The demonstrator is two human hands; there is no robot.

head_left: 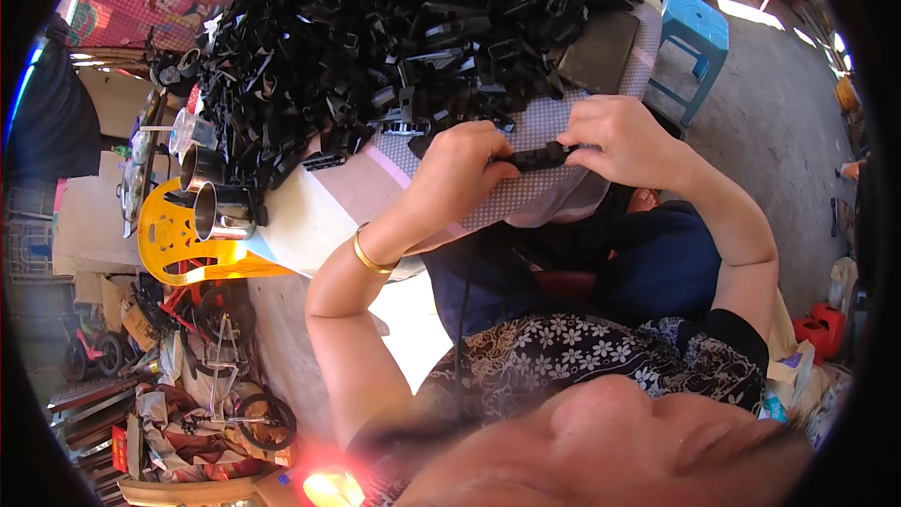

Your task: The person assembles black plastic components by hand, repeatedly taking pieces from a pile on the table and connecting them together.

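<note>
Between my two hands is a short black plastic part (538, 159), held roughly level just over the near edge of the cloth-covered table. My left hand (460, 161), with a gold bangle on its wrist, pinches the part's left end between thumb and fingers. At the other end, the fingertips of my right hand (615, 138) close on it. Just beyond my hands rises a large heap of black plastic pieces (375, 47), many with clip-like shapes. A single loose black piece (325, 161) lies at the heap's near left edge. Fingers hide both ends of the held part.
A patterned cloth (361, 190) covers the table. On its right side rests a dark flat slab (601, 52). Metal cups (222, 212) stand by a yellow plastic chair (169, 246) at left. A blue stool (696, 23) stands right; small bikes (221, 357) and clutter lie lower left.
</note>
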